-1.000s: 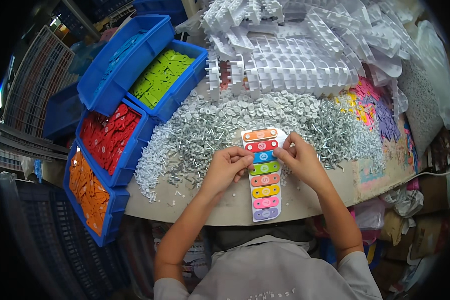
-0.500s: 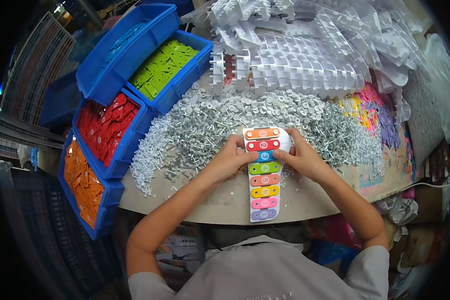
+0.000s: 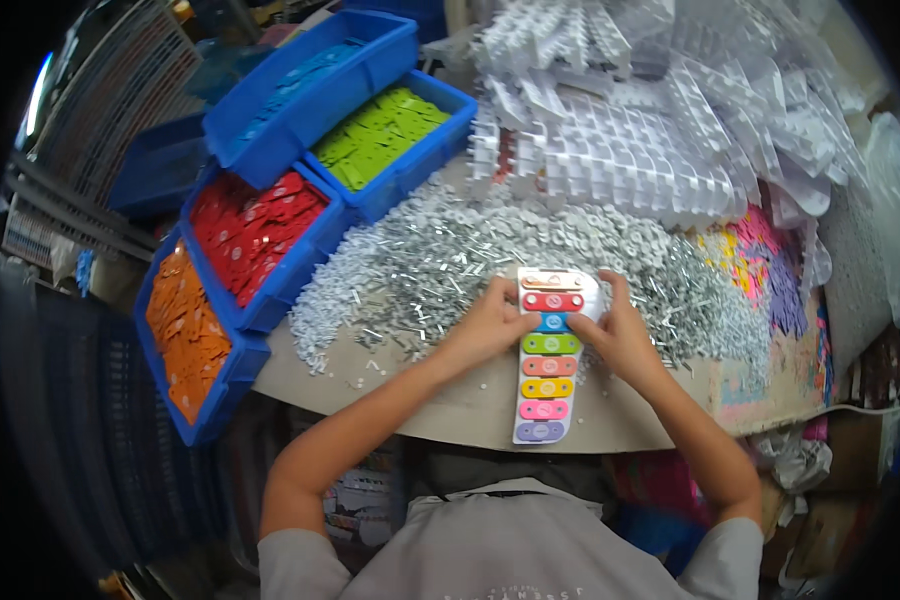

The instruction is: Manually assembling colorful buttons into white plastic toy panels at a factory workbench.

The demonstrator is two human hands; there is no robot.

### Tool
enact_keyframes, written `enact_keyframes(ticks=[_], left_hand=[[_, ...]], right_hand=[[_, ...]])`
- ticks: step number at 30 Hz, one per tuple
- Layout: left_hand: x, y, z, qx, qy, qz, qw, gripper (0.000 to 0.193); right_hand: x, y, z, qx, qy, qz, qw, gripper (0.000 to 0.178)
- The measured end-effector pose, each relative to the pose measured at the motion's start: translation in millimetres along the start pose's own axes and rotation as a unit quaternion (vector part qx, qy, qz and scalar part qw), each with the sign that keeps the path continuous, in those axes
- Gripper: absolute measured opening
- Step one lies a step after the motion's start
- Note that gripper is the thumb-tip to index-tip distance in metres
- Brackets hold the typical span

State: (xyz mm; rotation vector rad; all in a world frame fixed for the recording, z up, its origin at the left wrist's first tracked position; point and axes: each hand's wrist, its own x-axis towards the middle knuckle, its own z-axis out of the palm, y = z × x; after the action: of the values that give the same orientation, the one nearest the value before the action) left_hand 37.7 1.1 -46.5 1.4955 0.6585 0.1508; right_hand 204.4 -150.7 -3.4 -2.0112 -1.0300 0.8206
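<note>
A toy xylophone [image 3: 547,355] with a white base and a column of coloured bars lies lengthwise near the table's front edge. Gripping its left side is my left hand [image 3: 490,325], closed, with the thumb on the end of the blue bar [image 3: 555,322]. From the right, my right hand [image 3: 622,335] holds the other side, its thumb on the blue bar's right end. That hand's index finger stretches up along the base's right edge. White pins show on the red bar [image 3: 553,301] and the orange bar [image 3: 555,281]. My remaining fingers are partly hidden.
Loose metal pins [image 3: 440,285] and white washers [image 3: 610,235] are heaped beyond the xylophone. Blue bins hold red [image 3: 255,230], orange [image 3: 185,325], green [image 3: 380,135] and blue bars at left. White plastic bases [image 3: 630,150] pile up behind; pink and purple bars [image 3: 785,290] lie at right.
The whole view has shifted, so the bins and table sit farther right. My right index finger has straightened away from the xylophone's edge. Both thumbs stay on the blue bar.
</note>
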Motion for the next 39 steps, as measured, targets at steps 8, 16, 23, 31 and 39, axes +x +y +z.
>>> enact_keyframes(ticks=[8,16,23,31,39], left_hand=[[-83.4,24.1,-35.4,0.22,0.249,0.089,0.939,0.024],[-91.8,8.5,-131.8,0.391,0.369,0.146,0.83,0.007],[-60.7,-0.8,-125.9,0.498,0.348,0.123,0.784,0.011],[-55.8,-13.4,-124.1,0.517,0.345,0.122,0.774,0.011],[-76.3,7.9,-114.2,0.386,0.372,0.056,0.842,0.006]], right_hand=[[-78.3,82.4,-110.9,-0.27,0.464,-0.032,0.843,0.02],[-152.2,184.0,-143.9,-0.388,0.364,0.116,0.839,0.028],[-152.3,187.3,-142.7,-0.366,0.406,0.125,0.828,0.018],[-149.2,171.7,-139.3,-0.355,0.399,0.109,0.839,0.01],[-145.0,171.9,-138.7,-0.394,0.424,0.082,0.811,0.01]])
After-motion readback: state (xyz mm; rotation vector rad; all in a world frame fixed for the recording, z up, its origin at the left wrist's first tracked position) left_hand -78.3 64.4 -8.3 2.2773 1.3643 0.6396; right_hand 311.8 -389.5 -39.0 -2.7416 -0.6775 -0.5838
